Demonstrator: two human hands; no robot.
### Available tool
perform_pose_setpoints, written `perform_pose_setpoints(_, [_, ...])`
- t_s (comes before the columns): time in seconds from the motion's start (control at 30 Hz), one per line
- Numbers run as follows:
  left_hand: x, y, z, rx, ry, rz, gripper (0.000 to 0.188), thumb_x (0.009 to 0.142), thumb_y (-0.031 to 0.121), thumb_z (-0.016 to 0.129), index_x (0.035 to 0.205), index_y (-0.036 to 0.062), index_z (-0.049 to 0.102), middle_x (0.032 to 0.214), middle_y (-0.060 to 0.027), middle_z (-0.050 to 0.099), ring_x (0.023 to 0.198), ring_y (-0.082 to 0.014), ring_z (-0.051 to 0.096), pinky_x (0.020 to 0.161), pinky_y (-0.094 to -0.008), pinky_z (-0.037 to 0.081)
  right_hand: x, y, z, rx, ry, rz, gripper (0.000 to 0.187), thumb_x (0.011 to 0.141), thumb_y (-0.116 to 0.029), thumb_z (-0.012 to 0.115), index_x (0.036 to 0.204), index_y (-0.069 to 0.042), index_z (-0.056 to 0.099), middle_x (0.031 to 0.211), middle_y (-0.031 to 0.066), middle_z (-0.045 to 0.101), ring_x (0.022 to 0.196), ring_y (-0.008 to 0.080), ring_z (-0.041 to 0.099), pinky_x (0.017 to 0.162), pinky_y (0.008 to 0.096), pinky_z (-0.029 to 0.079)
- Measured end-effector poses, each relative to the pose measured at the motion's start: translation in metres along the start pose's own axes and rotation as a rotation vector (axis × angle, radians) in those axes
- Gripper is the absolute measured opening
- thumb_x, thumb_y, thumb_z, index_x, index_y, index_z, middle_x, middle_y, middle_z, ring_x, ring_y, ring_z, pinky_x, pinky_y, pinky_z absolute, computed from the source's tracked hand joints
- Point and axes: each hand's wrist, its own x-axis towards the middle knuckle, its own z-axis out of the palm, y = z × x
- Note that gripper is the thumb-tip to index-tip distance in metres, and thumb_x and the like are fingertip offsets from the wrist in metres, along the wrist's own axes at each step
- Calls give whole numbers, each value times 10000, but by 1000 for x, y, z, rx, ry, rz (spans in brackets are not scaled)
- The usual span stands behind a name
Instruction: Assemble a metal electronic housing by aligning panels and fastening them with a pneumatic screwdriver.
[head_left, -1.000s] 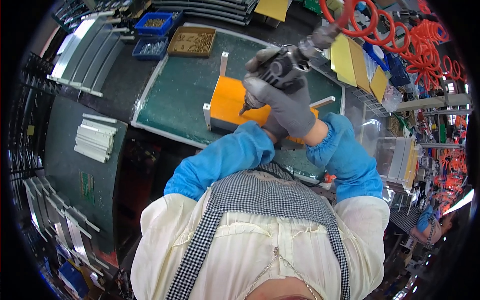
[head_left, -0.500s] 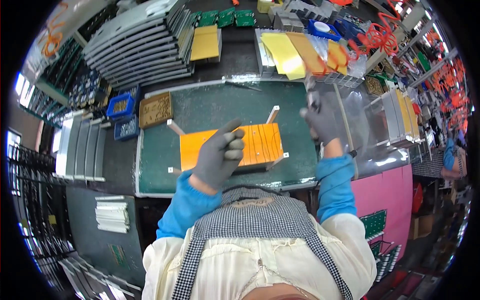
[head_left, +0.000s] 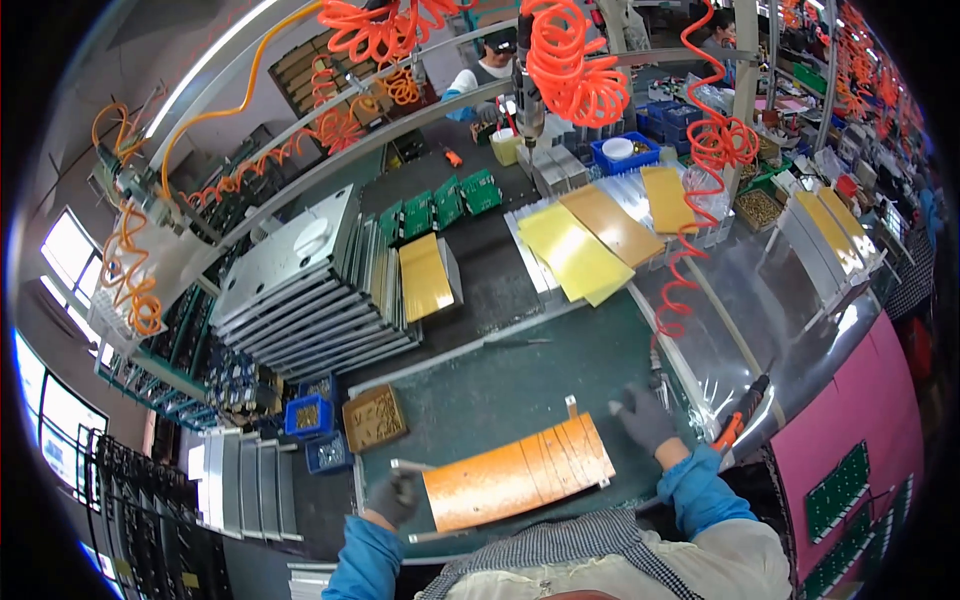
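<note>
OK, orange panel: on the near part of the green worktop, toward its 6 o'clock edge. Long axis ran roughly 9 to 3 o'clock, right end tipped up a bit toward 2.

Key relation: the panel lay at about 3 o'clock from the left hand and about 8 o'clock from the right hand. Left was nearer, just beside the panel's short end, by a corner post; right stood off the other end, a gap showing between.

Grip, left: gloved fingers looked curled in narrow, but couldn't tell whether they had hold of the post. Grip, right: gloved fingers spread wide, nothing seen in them, palm side hidden; a metal hose coupling hung near it at about 12, on one coiled red hose.

Counts: one panel; four white posts, one near each corner; two gloved hands. Around the panel: one cardboard tray of small brass-coloured parts at 10; two blue bins past it, part of another behind; one orange-and-black screwdriver between 2 and 3; four green circuit boards at 11. Stacked metal panels between 10 and 11, too tight to count.
</note>
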Motion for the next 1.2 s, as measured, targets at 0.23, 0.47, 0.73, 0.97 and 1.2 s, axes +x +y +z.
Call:
perform_pose_setpoints(0.23, [127, 24, 24, 1137, -501, 185, 284, 959, 212, 524, 1184, 65, 614, 929, -85, 670, 683, -170, 619, 540, -234, 492, 7, 7, 79, 619, -604, 400, 621, 1005, -547, 356, 1233, -24, 600, 1141, 127, 669, 972, 231, 646, 820, 386, 517])
perform_pose_setpoints(0.47, [158, 46, 141, 936, -663, 254, 279, 963, 233, 523, 1162, 62, 619, 931, -86, 675, 716, -176, 633, 573, -251, 514, 24, -11, 71, 1116, -915, 949, 501, 999, -457, 401, 1203, -45, 601, 1150, 127, 672, 985, 254, 657, 875, 409, 523])
perform_pose_setpoints(0.73, [100, 65, 215, 638, -649, 378, 280, 968, 257, 522, 1136, 59, 625, 933, -88, 681, 753, -183, 650, 610, -272, 538, 20, -39, 46, 1260, -1096, 1061, 413, 994, -385, 463, 1142, -35, 626, 1075, 107, 696, 953, 223, 668, 885, 386, 530])
perform_pose_setpoints(0.97, [35, 41, 214, 338, -463, 435, 285, 972, 277, 522, 1114, 55, 630, 935, -89, 686, 786, -190, 665, 643, -289, 560, 34, -73, 12, 1427, -859, 933, 490, 933, -546, 526, 1122, -105, 624, 1071, 112, 669, 940, 251, 654, 877, 401, 532])
perform_pose_setpoints(1.2, [1, 43, 148, 114, -583, 366, 475, 1010, 419, 429, 1248, 39, 583, 1146, -154, 667, 1078, -288, 642, 896, -402, 567, 96, -136, -17, 1046, -386, -100, 541, 1007, -334, 437, 1434, -5, 393, 1338, 151, 526, 1222, 205, 511, 1031, 315, 403])
